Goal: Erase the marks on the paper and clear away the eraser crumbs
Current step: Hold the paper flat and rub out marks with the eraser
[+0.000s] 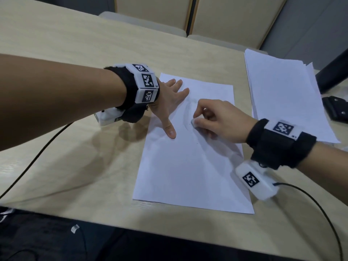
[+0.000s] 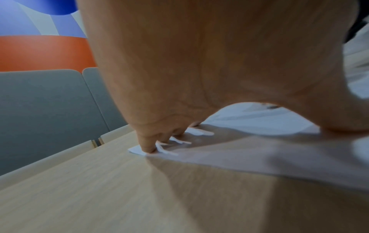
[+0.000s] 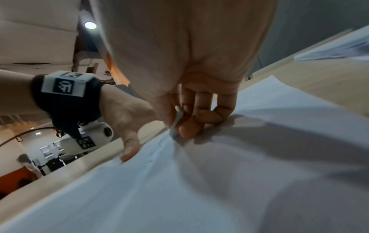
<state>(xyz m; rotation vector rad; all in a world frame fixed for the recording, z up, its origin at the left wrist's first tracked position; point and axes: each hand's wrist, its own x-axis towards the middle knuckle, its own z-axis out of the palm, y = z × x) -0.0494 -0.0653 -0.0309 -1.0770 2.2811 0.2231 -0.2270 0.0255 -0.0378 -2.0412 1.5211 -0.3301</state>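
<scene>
A white sheet of paper lies on the wooden table, with faint pencil marks near its upper middle. My left hand lies flat on the sheet's upper left part, fingers spread and thumb pointing toward me. In the left wrist view its fingertips press the paper's corner. My right hand pinches a small white eraser and holds it down on the marks. The right wrist view shows the eraser between thumb and fingers, touching the paper.
A stack of white sheets lies at the right of the table. A black object sits beyond it. Black cables run across the table at left and right. Chair backs stand behind the far edge.
</scene>
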